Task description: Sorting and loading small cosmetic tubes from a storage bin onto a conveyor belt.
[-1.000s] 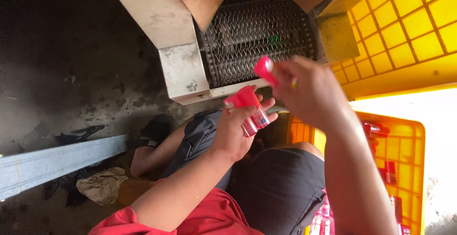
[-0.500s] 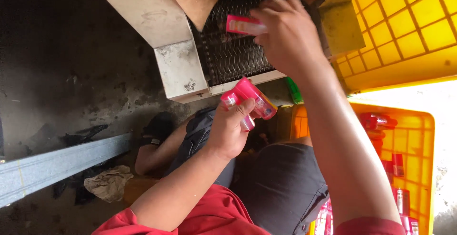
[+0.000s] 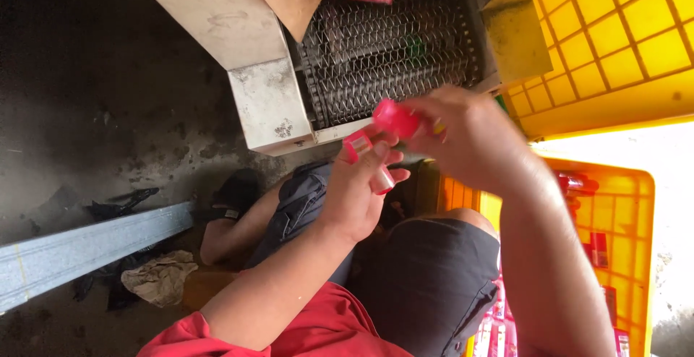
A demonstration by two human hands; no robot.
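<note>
Touching both hands, red package (image 3: 394,120)

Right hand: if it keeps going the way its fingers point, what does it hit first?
Probably the pink packs in the left hand. The right hand points that way with its own pink piece leading, nearly touching. Depth is unclear.

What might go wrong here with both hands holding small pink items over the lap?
The left hand grips its pink tube only at the fingertips, so it may slip to the dirty floor. The right hand holds a pink piece close to the wire mesh belt, which may catch fingers.
</note>
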